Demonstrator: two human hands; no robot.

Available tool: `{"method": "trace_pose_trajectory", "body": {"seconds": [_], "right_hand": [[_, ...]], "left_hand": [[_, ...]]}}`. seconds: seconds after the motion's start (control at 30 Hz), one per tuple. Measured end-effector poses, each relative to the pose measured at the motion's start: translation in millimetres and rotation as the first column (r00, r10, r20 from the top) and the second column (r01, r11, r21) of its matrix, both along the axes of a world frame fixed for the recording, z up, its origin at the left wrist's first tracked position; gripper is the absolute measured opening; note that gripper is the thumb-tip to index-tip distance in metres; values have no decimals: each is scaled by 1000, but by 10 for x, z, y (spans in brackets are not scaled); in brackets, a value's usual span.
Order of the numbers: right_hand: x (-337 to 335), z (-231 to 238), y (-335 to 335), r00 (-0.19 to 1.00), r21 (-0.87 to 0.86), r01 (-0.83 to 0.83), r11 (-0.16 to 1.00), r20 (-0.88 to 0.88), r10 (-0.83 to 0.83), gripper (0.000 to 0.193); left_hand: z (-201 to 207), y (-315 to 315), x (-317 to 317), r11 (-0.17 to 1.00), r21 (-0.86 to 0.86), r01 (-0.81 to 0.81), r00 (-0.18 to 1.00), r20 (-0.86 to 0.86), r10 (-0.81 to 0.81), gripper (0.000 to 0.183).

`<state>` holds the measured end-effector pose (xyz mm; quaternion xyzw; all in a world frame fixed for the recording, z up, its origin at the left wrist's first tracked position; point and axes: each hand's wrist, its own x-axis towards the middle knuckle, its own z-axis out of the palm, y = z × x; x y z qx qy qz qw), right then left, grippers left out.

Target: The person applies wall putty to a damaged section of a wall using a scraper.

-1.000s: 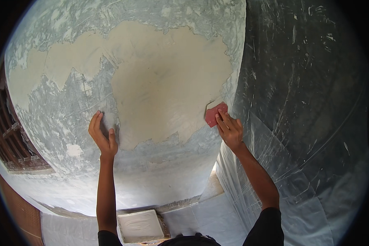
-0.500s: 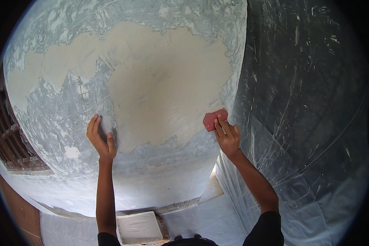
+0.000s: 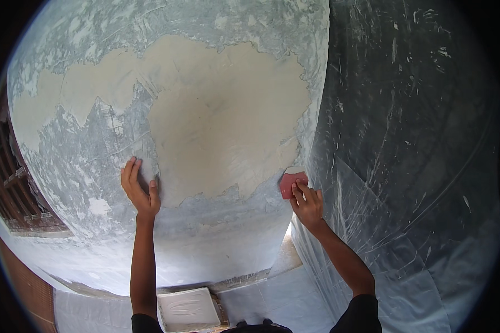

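Here, below the right end of the beige patch [image 3: 222, 119], your right hand [image 3: 309, 206] pinches 1 red scraper [image 3: 292, 183], likely to hold its edge flat; beside the patch's lower left, your left hand [image 3: 141, 191], thumb spread, seems braced against the wall [image 3: 75, 177] for balance.

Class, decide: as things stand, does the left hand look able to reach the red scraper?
Probably yes: the left hand appears empty, and only wall shows between it and the red scraper, though the right hand holds that.
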<state>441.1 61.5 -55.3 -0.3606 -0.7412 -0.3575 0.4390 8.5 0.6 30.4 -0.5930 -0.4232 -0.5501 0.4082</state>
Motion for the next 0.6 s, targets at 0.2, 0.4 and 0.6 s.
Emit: {"method": "trace_pose_trajectory", "body": {"seconds": [0.2, 0.4, 0.6], "right_hand": [[57, 249, -241, 985, 0, -145, 989, -96, 144, 26], [46, 828, 21, 803, -4, -336, 942, -524, 284, 24], [22, 1049, 376, 703, -6, -439, 898, -624, 340, 33]], "left_hand": [[-16, -14, -10, 1000, 9, -20, 1000, -17, 20, 48], [-21, -14, 3, 999, 6, -49, 998, -25, 50, 49], [-23, 7, 8, 998, 19, -62, 997, -38, 63, 49]]}}
